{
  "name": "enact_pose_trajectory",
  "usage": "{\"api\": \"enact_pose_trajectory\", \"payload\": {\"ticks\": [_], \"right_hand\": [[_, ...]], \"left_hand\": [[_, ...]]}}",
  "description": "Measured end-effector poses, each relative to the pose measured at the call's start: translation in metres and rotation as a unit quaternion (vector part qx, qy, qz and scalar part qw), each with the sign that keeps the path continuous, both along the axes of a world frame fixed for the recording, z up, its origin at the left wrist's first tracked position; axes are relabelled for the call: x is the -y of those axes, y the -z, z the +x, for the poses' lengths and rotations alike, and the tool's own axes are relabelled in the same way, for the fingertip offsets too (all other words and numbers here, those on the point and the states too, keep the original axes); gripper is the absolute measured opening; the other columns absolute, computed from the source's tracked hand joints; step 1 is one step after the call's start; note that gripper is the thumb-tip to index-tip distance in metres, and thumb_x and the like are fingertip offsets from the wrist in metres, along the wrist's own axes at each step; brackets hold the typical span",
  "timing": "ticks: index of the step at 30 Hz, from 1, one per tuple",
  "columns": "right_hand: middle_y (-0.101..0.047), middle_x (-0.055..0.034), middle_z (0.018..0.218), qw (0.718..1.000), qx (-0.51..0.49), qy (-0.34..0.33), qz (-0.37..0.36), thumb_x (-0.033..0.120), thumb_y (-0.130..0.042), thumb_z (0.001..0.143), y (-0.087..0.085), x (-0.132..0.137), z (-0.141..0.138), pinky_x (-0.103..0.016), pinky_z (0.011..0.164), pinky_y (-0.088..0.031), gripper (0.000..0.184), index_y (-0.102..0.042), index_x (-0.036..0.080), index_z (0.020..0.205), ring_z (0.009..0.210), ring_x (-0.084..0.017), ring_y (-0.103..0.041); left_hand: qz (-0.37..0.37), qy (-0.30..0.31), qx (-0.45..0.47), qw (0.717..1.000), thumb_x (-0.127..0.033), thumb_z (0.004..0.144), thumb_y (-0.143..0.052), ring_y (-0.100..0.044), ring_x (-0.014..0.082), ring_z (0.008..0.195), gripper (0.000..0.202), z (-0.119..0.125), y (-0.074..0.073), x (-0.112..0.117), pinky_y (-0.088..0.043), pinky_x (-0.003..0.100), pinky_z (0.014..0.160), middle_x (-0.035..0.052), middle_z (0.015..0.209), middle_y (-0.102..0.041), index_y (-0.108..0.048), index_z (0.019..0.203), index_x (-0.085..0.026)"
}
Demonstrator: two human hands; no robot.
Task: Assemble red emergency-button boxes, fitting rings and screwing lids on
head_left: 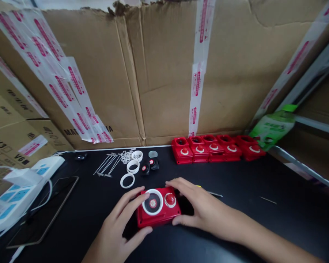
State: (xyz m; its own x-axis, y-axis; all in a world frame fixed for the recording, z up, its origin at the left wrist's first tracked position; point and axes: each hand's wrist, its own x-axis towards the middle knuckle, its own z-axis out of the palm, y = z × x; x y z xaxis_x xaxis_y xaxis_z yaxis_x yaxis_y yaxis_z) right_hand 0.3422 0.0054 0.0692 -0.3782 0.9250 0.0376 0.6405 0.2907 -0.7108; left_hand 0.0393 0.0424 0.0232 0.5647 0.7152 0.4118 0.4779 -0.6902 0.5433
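Left hand, right hand hold red box

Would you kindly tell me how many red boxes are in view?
6: one red box between the left hand and right hand; five boxes lined up by the cardboard.

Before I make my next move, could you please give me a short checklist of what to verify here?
1. Both hands at the red box: ok; left hand and right hand grip its opposite ends.
2. White ring around the black round piece: ok.
3. Ring firmly fixed: cannot tell from this view.
4. Left fingers clear of the ring: not ok; one fingertip overlaps its edge.
5. Metal-shafted tool fully in sight: not ok; the right hand partly hides it.
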Motion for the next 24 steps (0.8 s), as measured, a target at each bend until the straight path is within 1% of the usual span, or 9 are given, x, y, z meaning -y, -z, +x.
{"api": "enact_pose_trajectory", "payload": {"ticks": [3, 7, 10, 13, 17, 20, 22, 24], "right_hand": [[-0.058, -0.0137, 0.156, 1.000, -0.004, 0.002, -0.006, 0.046, -0.090, 0.087, 0.005, 0.000, 0.002, -0.047, 0.120, -0.051, 0.085, -0.050, 0.022, 0.158, 0.137, -0.030, -0.063], [-0.053, -0.0147, 0.162, 1.000, 0.007, 0.003, -0.012, 0.045, -0.089, 0.087, 0.009, 0.001, 0.004, -0.046, 0.125, -0.047, 0.088, -0.048, 0.020, 0.161, 0.146, -0.031, -0.057], [-0.051, -0.0151, 0.166, 1.000, 0.019, 0.009, -0.014, 0.048, -0.087, 0.089, 0.013, 0.003, 0.005, -0.051, 0.129, -0.043, 0.088, -0.047, 0.021, 0.162, 0.154, -0.034, -0.049], [-0.049, -0.0147, 0.168, 0.999, 0.030, 0.012, -0.014, 0.049, -0.084, 0.091, 0.018, 0.004, 0.006, -0.055, 0.130, -0.040, 0.086, -0.046, 0.023, 0.164, 0.159, -0.037, -0.043], [-0.049, -0.0148, 0.169, 0.999, 0.039, 0.009, -0.014, 0.051, -0.084, 0.090, 0.022, 0.003, 0.008, -0.059, 0.131, -0.038, 0.089, -0.045, 0.024, 0.165, 0.161, -0.038, -0.040], [-0.048, -0.0169, 0.170, 0.999, 0.043, 0.008, -0.018, 0.051, -0.085, 0.090, 0.023, 0.003, 0.007, -0.061, 0.131, -0.036, 0.090, -0.045, 0.022, 0.165, 0.161, -0.038, -0.039], [-0.047, -0.0179, 0.171, 0.999, 0.043, 0.009, -0.019, 0.050, -0.085, 0.090, 0.024, 0.005, 0.006, -0.062, 0.132, -0.035, 0.090, -0.045, 0.021, 0.165, 0.162, -0.038, -0.039], [-0.046, -0.0184, 0.171, 0.999, 0.040, 0.011, -0.019, 0.049, -0.085, 0.090, 0.026, 0.007, 0.005, -0.062, 0.132, -0.034, 0.092, -0.043, 0.021, 0.166, 0.163, -0.037, -0.037]], "left_hand": [[-0.003, -0.003, -0.014, 1.000, -0.026, 0.094, -0.079, -0.069, 0.0297, 0.138, 0.068, -0.003, 0.004, -0.002, -0.065, 0.039, 0.108, 0.0040, 0.157, -0.063, -0.053, 0.155, -0.042], [-0.023, -0.016, -0.021, 0.999, -0.023, 0.093, -0.080, -0.066, 0.0296, 0.142, 0.078, -0.005, 0.008, 0.000, -0.061, 0.043, 0.114, 0.0044, 0.159, -0.060, -0.046, 0.160, -0.043], [-0.035, -0.023, -0.019, 0.999, -0.022, 0.091, -0.082, -0.067, 0.0300, 0.141, 0.084, -0.004, 0.009, 0.001, -0.062, 0.044, 0.113, 0.0049, 0.159, -0.061, -0.043, 0.162, -0.045], [-0.039, -0.021, -0.011, 0.999, -0.021, 0.090, -0.082, -0.068, 0.0306, 0.139, 0.083, -0.003, 0.007, 0.001, -0.062, 0.044, 0.112, 0.0045, 0.157, -0.063, -0.046, 0.161, -0.046], [-0.042, -0.024, -0.006, 0.999, -0.022, 0.091, -0.081, -0.068, 0.0306, 0.139, 0.076, -0.002, 0.003, 0.003, -0.064, 0.043, 0.110, 0.0035, 0.157, -0.063, -0.052, 0.156, -0.048], [-0.051, -0.035, 0.008, 0.998, -0.021, 0.090, -0.081, -0.070, 0.0310, 0.137, 0.075, -0.003, 0.005, 0.005, -0.064, 0.044, 0.109, 0.0032, 0.154, -0.064, -0.054, 0.154, -0.049], [-0.065, -0.044, 0.021, 0.997, -0.021, 0.088, -0.083, -0.072, 0.0316, 0.134, 0.081, -0.005, 0.010, 0.005, -0.065, 0.045, 0.108, 0.0041, 0.154, -0.065, -0.051, 0.158, -0.048], [-0.080, -0.055, 0.031, 0.995, -0.022, 0.087, -0.084, -0.073, 0.0317, 0.131, 0.090, -0.008, 0.015, 0.004, -0.066, 0.046, 0.107, 0.0051, 0.154, -0.065, -0.043, 0.163, -0.048]]}}
